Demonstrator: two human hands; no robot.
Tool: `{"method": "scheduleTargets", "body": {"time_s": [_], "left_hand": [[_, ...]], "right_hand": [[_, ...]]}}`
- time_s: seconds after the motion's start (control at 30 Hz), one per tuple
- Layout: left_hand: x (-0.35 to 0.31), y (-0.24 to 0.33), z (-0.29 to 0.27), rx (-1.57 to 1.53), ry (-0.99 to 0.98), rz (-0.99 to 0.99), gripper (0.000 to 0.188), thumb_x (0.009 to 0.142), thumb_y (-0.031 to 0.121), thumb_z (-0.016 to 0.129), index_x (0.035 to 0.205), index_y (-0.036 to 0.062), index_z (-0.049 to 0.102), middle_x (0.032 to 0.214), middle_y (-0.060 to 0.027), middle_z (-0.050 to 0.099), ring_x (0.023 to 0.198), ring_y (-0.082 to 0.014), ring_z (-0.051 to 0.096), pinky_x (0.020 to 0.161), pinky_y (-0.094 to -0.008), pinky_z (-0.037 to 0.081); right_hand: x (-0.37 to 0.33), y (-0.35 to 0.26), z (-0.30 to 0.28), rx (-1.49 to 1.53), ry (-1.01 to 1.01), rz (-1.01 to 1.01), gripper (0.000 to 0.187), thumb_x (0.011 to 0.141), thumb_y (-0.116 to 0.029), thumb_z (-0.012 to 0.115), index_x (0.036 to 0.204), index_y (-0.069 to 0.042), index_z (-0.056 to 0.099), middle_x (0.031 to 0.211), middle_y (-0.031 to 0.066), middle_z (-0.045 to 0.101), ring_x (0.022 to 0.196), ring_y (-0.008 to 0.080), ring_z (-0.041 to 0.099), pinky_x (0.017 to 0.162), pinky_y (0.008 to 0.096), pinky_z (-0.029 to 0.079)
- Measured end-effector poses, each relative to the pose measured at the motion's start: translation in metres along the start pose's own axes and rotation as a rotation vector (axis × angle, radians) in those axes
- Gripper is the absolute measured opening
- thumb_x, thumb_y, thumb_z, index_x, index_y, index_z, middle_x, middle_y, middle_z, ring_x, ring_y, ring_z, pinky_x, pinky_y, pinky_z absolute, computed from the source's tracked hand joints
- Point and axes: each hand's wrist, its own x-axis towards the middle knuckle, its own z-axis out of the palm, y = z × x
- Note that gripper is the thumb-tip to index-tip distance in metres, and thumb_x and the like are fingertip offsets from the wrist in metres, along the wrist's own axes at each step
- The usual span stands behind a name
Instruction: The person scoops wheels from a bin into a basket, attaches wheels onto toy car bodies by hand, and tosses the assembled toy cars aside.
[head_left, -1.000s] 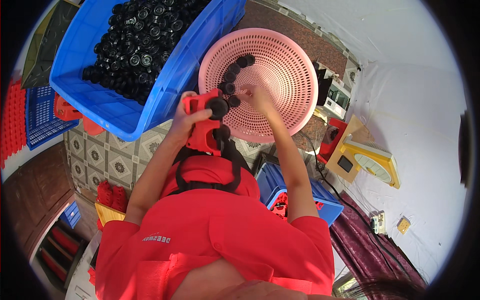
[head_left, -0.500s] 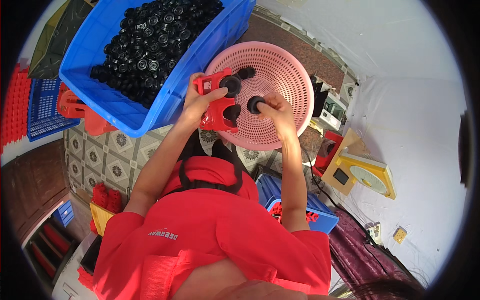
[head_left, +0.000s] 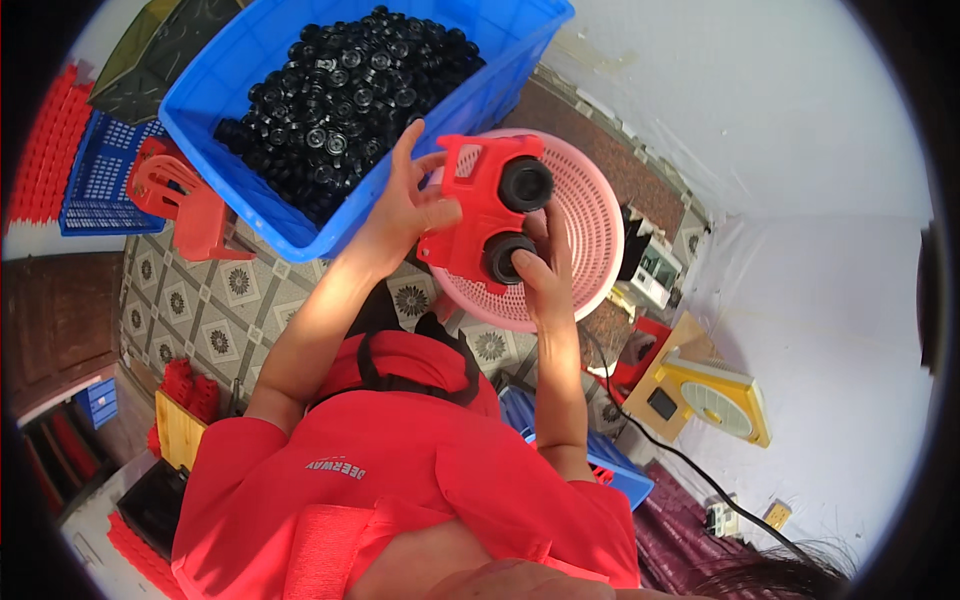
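A red plastic toy car body [head_left: 478,190] is held up above a pink basket [head_left: 592,185], side uppermost. My left hand [head_left: 400,208] grips its left edge, the thumb across the red plastic and the index finger raised. Two black wheels show on the car's near side: an upper wheel [head_left: 526,184] and a lower wheel [head_left: 508,257]. My right hand [head_left: 547,280] is closed on the lower wheel, with its thumb pressed on the rim and its fingers bent behind. The car hides most of the basket's inside.
A large blue bin [head_left: 285,228] heaped with black wheels [head_left: 355,95] stands at the far left, close to my left hand. Left of it are a small red chair [head_left: 195,205] and a blue crate [head_left: 95,190]. A yellow-edged scale [head_left: 715,400] stands to the right by a black cable [head_left: 690,462].
My right hand has brought the loose wheel from over the basket to the car's lower wheel place. The car has turned and shifted right, and my left index finger has lifted.
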Motion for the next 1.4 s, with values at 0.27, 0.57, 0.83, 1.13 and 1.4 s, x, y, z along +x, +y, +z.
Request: {"method": "scheduleTargets", "body": {"time_s": [0.27, 0.57, 0.83, 1.13, 1.4], "left_hand": [[-0.049, 0.088, -0.022, 0.528, -0.160, 0.135, 0.137, 0.054, 0.010, 0.091, 0.150, 0.0063, -0.006, 0.145, -0.0180, 0.031, 0.129, -0.0212, 0.038, 0.106, -0.0347, 0.036], [-0.070, 0.182, -0.132, 0.497, -0.039, 0.457, 0.124, 0.060, 0.016, 0.088, 0.149, 0.0068, 0.004, 0.139, -0.0096, 0.039, 0.128, -0.0200, 0.040, 0.105, -0.0356, 0.036], [-0.018, 0.306, -0.247, 0.300, 0.345, 0.384, 0.105, 0.061, 0.014, 0.088, 0.144, 0.0142, 0.024, 0.131, -0.0069, 0.051, 0.122, -0.0204, 0.049, 0.104, -0.0384, 0.041], [0.142, 0.579, -0.420, 0.123, 0.491, 0.713, 0.044, 0.099, 0.027, 0.038, 0.139, 0.0108, 0.034, 0.143, -0.0242, 0.032, 0.123, -0.0498, 0.043, 0.094, -0.0707, 0.040], [0.070, 0.307, -0.191, 0.639, -0.190, 0.641, 0.043, 0.095, 0.009, 0.051, 0.132, -0.0080, 0.039, 0.091, -0.0154, 0.057, 0.078, -0.0238, 0.056, 0.068, -0.0289, 0.046]], "right_hand": [[0.026, 0.008, 0.097, -0.249, 0.007, -0.160, 0.097, 0.062, -0.005, 0.057, 0.150, -0.001, 0.016, 0.142, 0.0200, 0.038, 0.131, 0.0316, 0.042, 0.106, 0.0399, 0.037], [0.099, 0.055, 0.237, -0.289, -0.267, -0.200, 0.101, 0.068, -0.030, 0.082, 0.145, 0.002, 0.026, 0.135, 0.0174, 0.046, 0.123, 0.0283, 0.049, 0.102, 0.0393, 0.040], [0.130, 0.076, 0.302, -0.892, -0.397, -0.261, 0.081, 0.089, -0.058, 0.051, 0.145, -0.002, 0.034, 0.154, 0.0212, 0.015, 0.139, 0.0359, 0.028, 0.110, 0.0441, 0.029], [0.006, 0.076, 0.259, -0.881, 0.000, 0.023, 0.039, 0.086, -0.020, 0.069, 0.120, -0.001, 0.060, 0.127, 0.0170, 0.057, 0.114, 0.0304, 0.057, 0.095, 0.0367, 0.046], [-0.120, 0.097, 0.177, -0.623, 0.949, -0.275, 0.020, 0.089, -0.015, 0.066, 0.103, -0.001, 0.066, 0.089, 0.0103, 0.067, 0.077, 0.0187, 0.065, 0.070, 0.0296, 0.051]]}}
